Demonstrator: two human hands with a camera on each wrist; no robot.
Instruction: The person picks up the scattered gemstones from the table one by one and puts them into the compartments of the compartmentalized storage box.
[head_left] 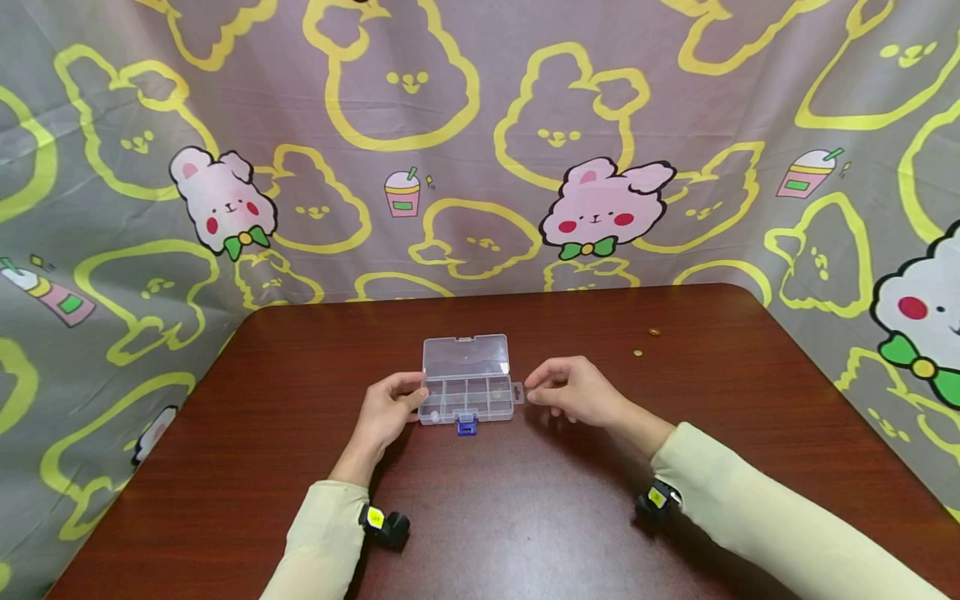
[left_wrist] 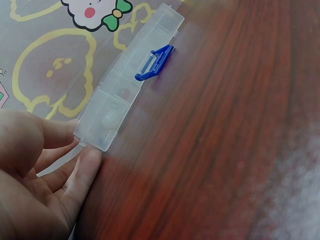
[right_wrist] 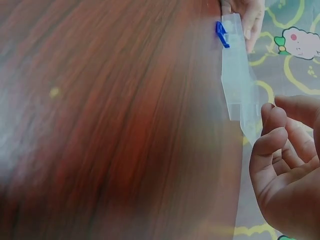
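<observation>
A clear plastic compartment box (head_left: 454, 400) stands on the table with its lid (head_left: 466, 357) raised at the back. Its blue latch (head_left: 467, 426) hangs down at the front. My left hand (head_left: 386, 410) holds the box's left end between thumb and fingers. In the left wrist view, a whitish round piece (left_wrist: 110, 120) and a small reddish piece (left_wrist: 123, 93) show through the front wall. Beside the hang tab (head_left: 517, 393), apart from the box, is my right hand (head_left: 581, 392). Its fingers bend loosely with the tips close together, and no object shows between them.
To the right at the back of the table (head_left: 720, 367) lie a small brown ring-like piece (head_left: 654, 332) and a small yellowish piece (head_left: 638, 352). A patterned curtain (head_left: 465, 175) hangs behind the table and along both sides.
</observation>
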